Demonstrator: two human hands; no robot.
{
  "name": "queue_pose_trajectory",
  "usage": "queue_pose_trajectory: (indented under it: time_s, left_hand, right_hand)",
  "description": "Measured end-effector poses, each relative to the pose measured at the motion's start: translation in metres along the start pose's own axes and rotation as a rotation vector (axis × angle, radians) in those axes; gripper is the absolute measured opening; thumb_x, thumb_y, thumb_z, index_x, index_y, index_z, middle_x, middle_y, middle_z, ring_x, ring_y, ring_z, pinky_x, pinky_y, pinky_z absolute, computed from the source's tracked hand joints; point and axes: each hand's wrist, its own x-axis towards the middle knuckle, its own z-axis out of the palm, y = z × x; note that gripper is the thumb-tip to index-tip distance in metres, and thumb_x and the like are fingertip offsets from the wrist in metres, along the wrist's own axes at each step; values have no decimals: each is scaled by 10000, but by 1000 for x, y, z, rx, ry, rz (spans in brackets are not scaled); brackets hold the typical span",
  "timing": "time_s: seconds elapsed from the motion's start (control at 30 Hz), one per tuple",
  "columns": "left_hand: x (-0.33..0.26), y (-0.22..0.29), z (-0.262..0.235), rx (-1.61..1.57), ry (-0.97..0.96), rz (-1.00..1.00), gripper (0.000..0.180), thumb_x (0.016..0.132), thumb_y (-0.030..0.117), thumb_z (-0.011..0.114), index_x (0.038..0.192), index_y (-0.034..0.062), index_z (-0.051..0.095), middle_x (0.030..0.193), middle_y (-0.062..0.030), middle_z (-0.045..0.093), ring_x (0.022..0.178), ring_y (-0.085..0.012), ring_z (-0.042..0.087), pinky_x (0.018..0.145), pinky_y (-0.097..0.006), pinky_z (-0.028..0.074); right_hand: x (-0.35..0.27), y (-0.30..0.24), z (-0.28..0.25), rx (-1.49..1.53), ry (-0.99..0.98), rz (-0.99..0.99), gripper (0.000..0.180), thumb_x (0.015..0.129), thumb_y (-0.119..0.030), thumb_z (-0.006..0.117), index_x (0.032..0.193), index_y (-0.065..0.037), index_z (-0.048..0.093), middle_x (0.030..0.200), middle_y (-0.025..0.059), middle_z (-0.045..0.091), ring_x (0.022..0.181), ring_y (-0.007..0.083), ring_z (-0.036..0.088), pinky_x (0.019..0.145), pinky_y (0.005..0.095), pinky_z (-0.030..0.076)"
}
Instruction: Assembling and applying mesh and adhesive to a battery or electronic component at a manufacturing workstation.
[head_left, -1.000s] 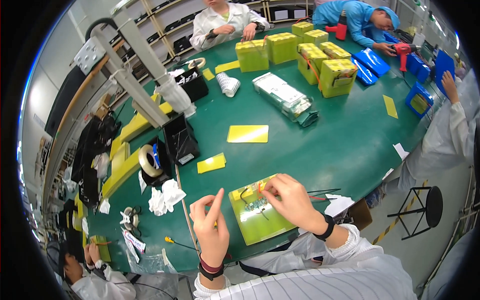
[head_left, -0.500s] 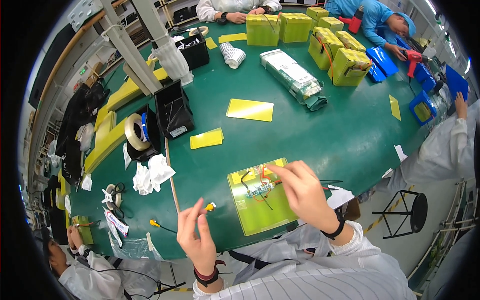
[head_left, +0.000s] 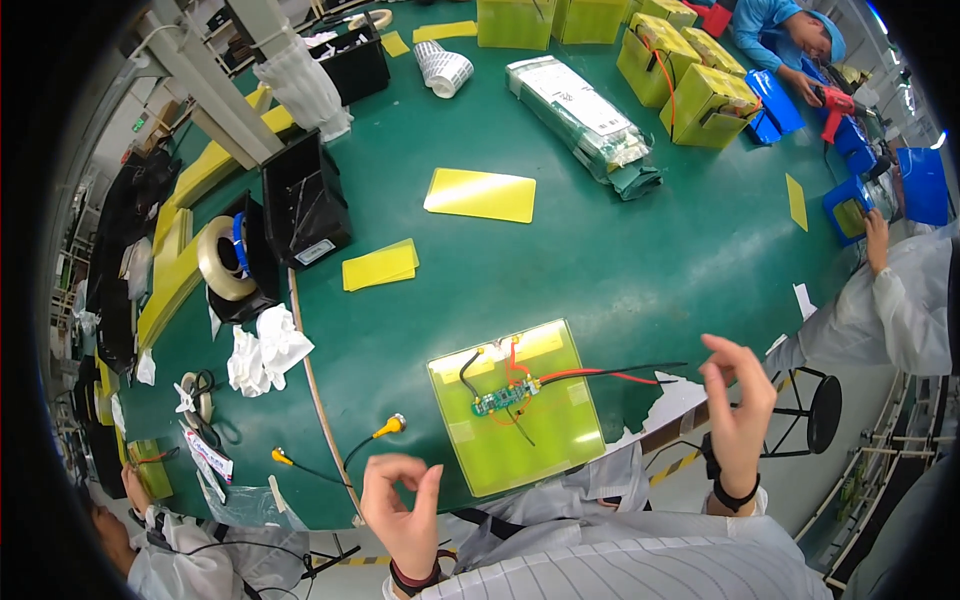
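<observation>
A yellow-green wrapped battery pack (head_left: 530, 450) lies flat at the near edge of the table. On top of it sits a small green circuit board (head_left: 505, 399), with short red and black wires at its far side and longer red and black leads (head_left: 610, 374) stretching off to the right. My left hand (head_left: 400, 505) hovers left of the pack, fingers curled, thumb apart, holding nothing. Just beyond it rests a black cable with yellow-sleeved ring terminals (head_left: 389, 426). Past the lead ends, my right hand (head_left: 740, 410) is raised with its fingers apart and nothing in them.
Yellow sheets (head_left: 480, 195) and a plastic-wrapped package (head_left: 580, 120) lie farther back. Black bins (head_left: 305, 205), tape rolls (head_left: 222, 258) and crumpled white paper (head_left: 268, 350) stand to the left. More wrapped packs (head_left: 708, 105) are at the back right. Co-workers sit around the table.
My right hand has left the circuit board and moved right, past the leads. My left hand has moved slightly down, its fingers more curled. The view has shifted a little.
</observation>
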Motion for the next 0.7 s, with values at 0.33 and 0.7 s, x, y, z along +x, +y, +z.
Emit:
queue_pose_trajectory:
  time_s: [0.33, 0.7]
  left_hand:
    - [-13, -54, 34, -192, 2, -15, 461, 983, 238, 564, 1352, -39, 544, 1374, -237, 524, 1228, -338, 547, 1028, -393, 423]
    - [36, -19, 19, 228, -478, -85, 462, 1048, 265, 419, 1441, 29, 481, 1364, -168, 583, 1279, -264, 571, 1017, -299, 471]
  right_hand:
    - [38, 83, 23, -359, -205, 105, 510, 930, -53, 631, 1421, -43, 494, 1506, 153, 474, 1372, 340, 457, 1127, 420, 351]
    - [51, 108, 56, -462, -199, 137, 527, 952, -72, 524, 1475, -54, 459, 1567, 126, 404, 1433, 312, 369, 1181, 413, 260]
